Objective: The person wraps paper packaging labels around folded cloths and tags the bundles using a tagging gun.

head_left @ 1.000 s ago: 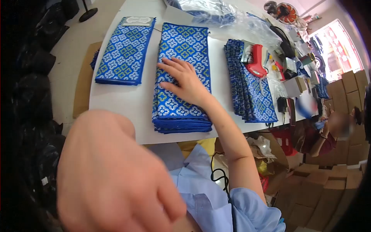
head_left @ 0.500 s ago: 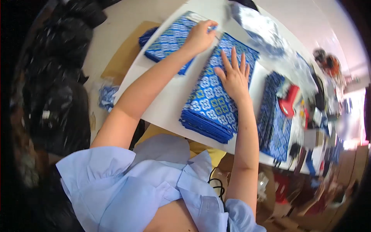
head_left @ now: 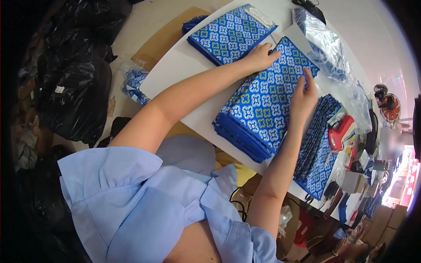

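A thick stack of folded blue cloths [head_left: 258, 98], printed with white and green flower shapes, lies on the white table [head_left: 173, 74]. My left hand [head_left: 262, 58] is closed at the stack's upper left edge. A small dark piece shows between its fingers, too little to name. Over the stack's right edge is my right hand [head_left: 305, 98], slightly blurred, with its index finger stretched out and apart from the thumb. Beyond my left hand sits another folded pile of the same cloth [head_left: 230, 35], with a pale label [head_left: 260, 16] on top.
More patterned cloth [head_left: 318, 149] lies at the right, beside a red and white tool [head_left: 341, 133]. Clear plastic bags [head_left: 322, 44] are at the table's far side. Black plastic bags [head_left: 72, 87] stand on the floor at left. A fan [head_left: 389, 106] is at far right.
My left hand has come from the labelled pile to the stack's upper left edge. My right hand has lifted from lying flat on the stack and moved to its right edge. The view has shifted.
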`<state>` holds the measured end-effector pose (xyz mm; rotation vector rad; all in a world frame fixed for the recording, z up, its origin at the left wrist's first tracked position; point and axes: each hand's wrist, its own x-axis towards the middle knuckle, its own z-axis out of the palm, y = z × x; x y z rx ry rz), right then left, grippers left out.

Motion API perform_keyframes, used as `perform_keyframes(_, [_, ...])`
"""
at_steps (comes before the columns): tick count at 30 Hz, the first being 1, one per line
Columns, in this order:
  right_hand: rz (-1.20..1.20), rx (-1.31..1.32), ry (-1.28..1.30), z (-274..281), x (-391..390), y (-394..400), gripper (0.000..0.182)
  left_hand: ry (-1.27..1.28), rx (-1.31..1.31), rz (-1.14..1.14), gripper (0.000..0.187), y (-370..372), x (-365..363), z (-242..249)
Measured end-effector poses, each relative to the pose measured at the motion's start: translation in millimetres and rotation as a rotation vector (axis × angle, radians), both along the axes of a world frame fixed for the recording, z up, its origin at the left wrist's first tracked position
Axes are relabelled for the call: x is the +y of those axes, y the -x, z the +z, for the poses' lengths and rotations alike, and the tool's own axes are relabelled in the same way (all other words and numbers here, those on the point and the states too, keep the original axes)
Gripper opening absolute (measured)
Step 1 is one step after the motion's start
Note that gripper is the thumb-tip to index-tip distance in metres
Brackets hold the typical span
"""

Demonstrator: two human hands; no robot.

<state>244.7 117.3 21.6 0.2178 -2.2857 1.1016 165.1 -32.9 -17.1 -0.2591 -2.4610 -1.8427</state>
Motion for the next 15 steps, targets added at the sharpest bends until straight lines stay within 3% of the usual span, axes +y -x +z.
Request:
perform_keyframes(3, [-0.180, 0.031, -0.058, -15, 23, 4, 0.031, 0.043, -0.188, 0.134, 0.067, -16, 4, 13])
perform_keyframes(5, [0.055, -0.455, 0.410, -24, 28, 2, 0.040, -0.097, -0.273, 0.164, 0.065, -24, -1, 25])
perform_keyframes(7, [0.097, -0.433, 0.367, -28, 28, 0, 0.045, -0.381, -0.517, -0.144, 0.066, -33, -15, 48])
perform_keyframes(8, [0.106, -0.449, 0.437, -31, 31, 1, 0.045, -0.417, -0.551, -0.134, 0.057, -23, -15, 41])
perform_keyframes(11, [0.138, -0.549, 0.591, -27, 33, -4, 0.044, -0.508, -0.697, -0.110, 0.052, -18, -16, 38])
perform_keyframes(15, [0.109, -0.576, 0.590, -24, 34, -7, 0.049, -0.461, -0.573, -0.352, 0.061, -33, -9, 53])
